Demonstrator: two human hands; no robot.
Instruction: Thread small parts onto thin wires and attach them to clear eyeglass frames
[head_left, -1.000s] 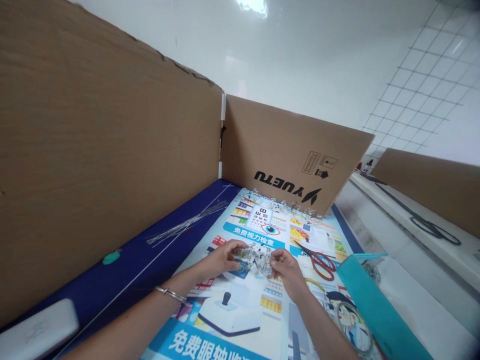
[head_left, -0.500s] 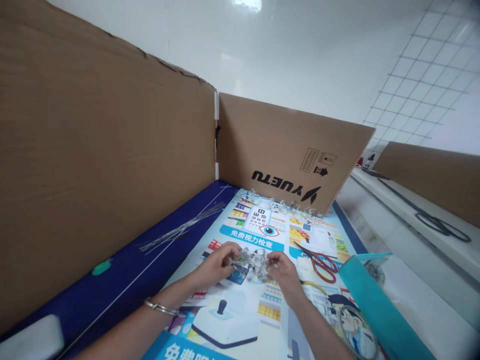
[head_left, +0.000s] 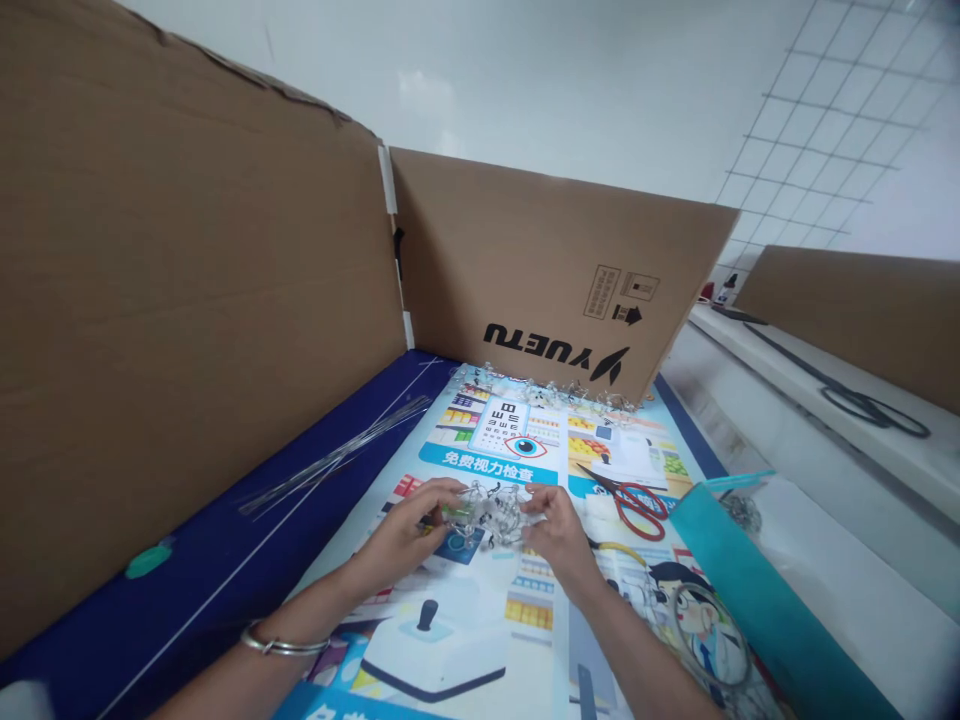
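A tangled, see-through piece of thin wire with clear and dark bits is held up between both hands, over the printed poster. On its left side, my left hand grips the edge with thumb and fingers. My right hand pinches the opposite side, its fingertips bent inward. The piece's fine parts are too small and blurred to make out. Right of my right hand lie scissors with red handles, and nearer is a yellow-handled tool that is partly hidden.
Several small wire pieces line the poster's far edge below a cardboard panel. Another tall cardboard panel stands at left. A bundle of thin wires lies on blue cloth. At right are a teal box and a wire coil.
The camera view has shifted, so the surroundings appear farther left and slightly higher. Both hands still hold the wire piece, which now looks turned and more bunched.
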